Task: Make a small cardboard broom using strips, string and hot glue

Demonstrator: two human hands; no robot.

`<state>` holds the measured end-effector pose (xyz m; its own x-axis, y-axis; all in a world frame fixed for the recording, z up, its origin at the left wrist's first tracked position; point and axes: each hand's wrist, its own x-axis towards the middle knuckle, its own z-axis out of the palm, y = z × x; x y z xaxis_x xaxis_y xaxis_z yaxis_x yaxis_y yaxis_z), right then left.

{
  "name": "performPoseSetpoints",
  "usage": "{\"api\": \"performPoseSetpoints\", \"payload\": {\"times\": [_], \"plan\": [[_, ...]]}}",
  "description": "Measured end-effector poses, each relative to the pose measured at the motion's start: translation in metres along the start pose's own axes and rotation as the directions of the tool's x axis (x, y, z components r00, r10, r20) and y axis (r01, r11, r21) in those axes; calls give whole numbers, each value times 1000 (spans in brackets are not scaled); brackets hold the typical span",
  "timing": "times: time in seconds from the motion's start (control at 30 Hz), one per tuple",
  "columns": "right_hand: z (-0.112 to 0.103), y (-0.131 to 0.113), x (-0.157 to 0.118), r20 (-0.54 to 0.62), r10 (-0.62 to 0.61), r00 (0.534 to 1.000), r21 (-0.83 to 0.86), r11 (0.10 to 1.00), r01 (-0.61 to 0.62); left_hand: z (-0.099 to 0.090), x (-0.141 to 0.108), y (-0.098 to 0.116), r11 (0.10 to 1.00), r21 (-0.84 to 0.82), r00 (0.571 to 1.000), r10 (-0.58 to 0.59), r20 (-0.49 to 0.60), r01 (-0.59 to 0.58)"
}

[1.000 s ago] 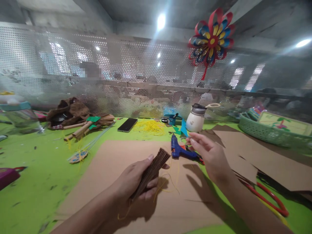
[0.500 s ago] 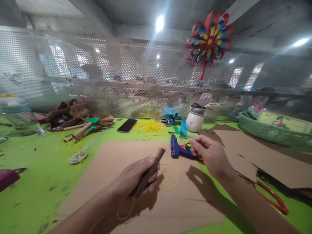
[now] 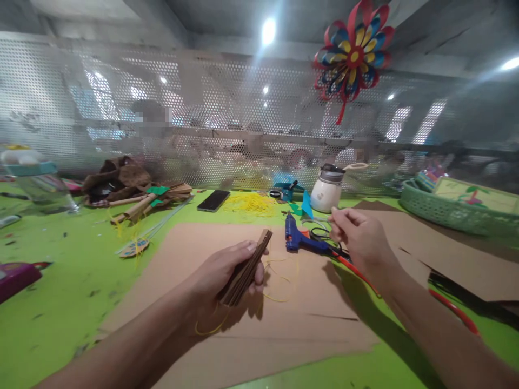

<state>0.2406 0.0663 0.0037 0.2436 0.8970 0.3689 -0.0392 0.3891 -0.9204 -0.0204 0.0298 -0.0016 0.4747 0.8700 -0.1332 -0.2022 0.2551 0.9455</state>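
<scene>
Left hand (image 3: 233, 270) grips folded strips (image 3: 245, 273); right hand (image 3: 359, 235) raised, fingers curled.

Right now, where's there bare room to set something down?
The brown sheet between phone and left hand; the green tabletop between purple object and sheet, barring small scraps. Crowded: beside the right hand, around the glue gun and white jar.

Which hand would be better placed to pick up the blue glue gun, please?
Probably the right hand: it is nearer the glue gun, while the left hand grips the brown bundle.
</scene>
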Motion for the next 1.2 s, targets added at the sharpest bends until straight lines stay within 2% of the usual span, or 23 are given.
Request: {"api": "performPoseSetpoints", "payload": {"times": [0.17,0.27,0.37,0.47,0.7,0.83,1.03,1.2], "plan": [[5,3,-5,34,-3,999,-71,997,5,4,-2,4,992,-81,994,-100,-33,97],[9,-1,-9,73,-24,997,-113,993,32,0,1,4,995,-62,996,-84,-31,82],[11,-5,-13,112,-40,993,-116,992,53,-5,6,2,999,-24,999,-41,27,41],[13,-9,-16,158,-52,986,-143,987,75,-7,7,0,996,-69,996,-53,66,57],[17,-8,-20,230,-52,972,-253,961,111,-5,5,0,985,-136,994,-96,57,103],[20,-5,-23,294,-31,955,-321,938,129,-3,4,1,983,-142,993,-114,17,115],[28,-2,-33,395,-76,916,-409,878,249,3,3,3,984,-103,990,-144,-1,143],[33,2,-40,399,-56,915,-349,914,208,2,3,-1,979,-123,987,-157,37,160]]}}
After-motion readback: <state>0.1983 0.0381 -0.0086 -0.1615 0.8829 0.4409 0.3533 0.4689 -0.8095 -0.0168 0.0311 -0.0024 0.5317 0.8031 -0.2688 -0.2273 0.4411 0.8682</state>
